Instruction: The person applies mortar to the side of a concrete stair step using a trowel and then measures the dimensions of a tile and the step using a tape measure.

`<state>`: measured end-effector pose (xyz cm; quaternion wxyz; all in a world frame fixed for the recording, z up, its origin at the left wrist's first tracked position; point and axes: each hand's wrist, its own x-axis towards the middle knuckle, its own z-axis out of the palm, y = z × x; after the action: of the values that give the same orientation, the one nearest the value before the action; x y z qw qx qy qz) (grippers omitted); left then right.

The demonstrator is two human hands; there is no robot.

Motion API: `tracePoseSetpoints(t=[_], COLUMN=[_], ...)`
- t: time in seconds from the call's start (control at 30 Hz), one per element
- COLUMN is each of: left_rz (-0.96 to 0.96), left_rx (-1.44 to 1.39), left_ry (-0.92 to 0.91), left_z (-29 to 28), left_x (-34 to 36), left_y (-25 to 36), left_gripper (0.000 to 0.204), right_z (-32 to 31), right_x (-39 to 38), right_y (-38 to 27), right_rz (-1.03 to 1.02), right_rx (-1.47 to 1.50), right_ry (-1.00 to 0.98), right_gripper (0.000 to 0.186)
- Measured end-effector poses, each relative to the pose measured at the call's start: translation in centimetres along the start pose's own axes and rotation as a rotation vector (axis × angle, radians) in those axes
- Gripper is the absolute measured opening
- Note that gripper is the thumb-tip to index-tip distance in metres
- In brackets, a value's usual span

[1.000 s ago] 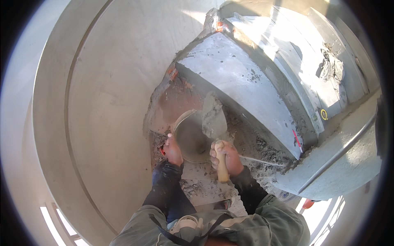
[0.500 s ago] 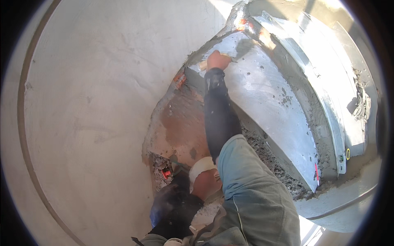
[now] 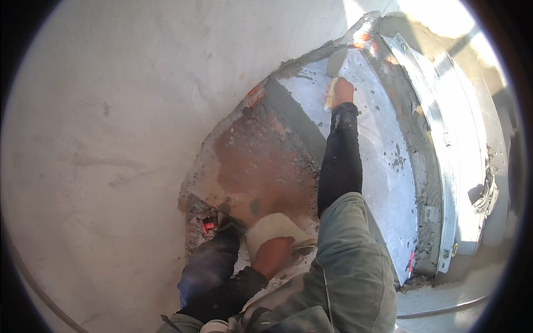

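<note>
At the left, a pale plastered wall [image 3: 105, 139] curves round the work area. By its near edge, among rubble, lies a small red object [image 3: 208, 226], too small to identify. A dark-clad leg is just to its right, perhaps bent there to bring the body low and close.

Next comes a pale bucket [image 3: 266, 232], tilted near the body; its inside is hidden. The left hand [image 3: 275, 256] is closed on its rim, back of the hand up, apparently to steady it within easy reach. Exactly how the fingertips sit cannot be told. Beyond the bucket is a bare reddish patch [image 3: 250, 166] of rough masonry.

Further right, the right arm stretches over a pale slab [image 3: 383, 147]. The right hand [image 3: 342, 91] is wrapped tightly round the wooden handle of a trowel [image 3: 336, 62], whose blade points away toward the slab's far corner; the outstretched arm seems to give it that reach. Whether the blade touches is unclear.

A red pen [image 3: 411, 262] lies at the slab's near end. Right of a mortar strip [image 3: 419, 172] rests a long metal level [image 3: 447, 222], probably laid there clear of the arm. Dark crumpled cloth [image 3: 488, 194] lies far right.
</note>
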<state>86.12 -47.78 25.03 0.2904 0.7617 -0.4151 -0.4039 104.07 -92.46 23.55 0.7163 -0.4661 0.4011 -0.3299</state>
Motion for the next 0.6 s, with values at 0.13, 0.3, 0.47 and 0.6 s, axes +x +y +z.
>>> tracePoseSetpoints(t=[0.13,0.3,0.47,0.6], left_rz=[0.106,0.105,0.073,0.140], left_rx=[0.033,0.034,-0.024,0.007], left_ry=[0.046,0.076,0.061,0.098], left_z=[1.9,0.8,1.4,2.2], left_x=[-0.3,-0.5,-0.1,-0.2], left_y=[-1.8,-1.6,-1.7,-2.5], left_gripper=[0.028,0.027,0.027,0.025], right_z=[2.4,7.2,8.0,4.7], right_x=[4.2,1.4,-3.9,-1.8], right_y=[-0.8,1.9,4.6,0.6], right_rz=[0.097,0.134,0.238,0.081], right_rx=[-0.152,0.011,0.286,0.133], right_ry=[-0.020,-0.137,-0.333,-0.215], right_gripper=[0.030,0.025,0.028,0.032])
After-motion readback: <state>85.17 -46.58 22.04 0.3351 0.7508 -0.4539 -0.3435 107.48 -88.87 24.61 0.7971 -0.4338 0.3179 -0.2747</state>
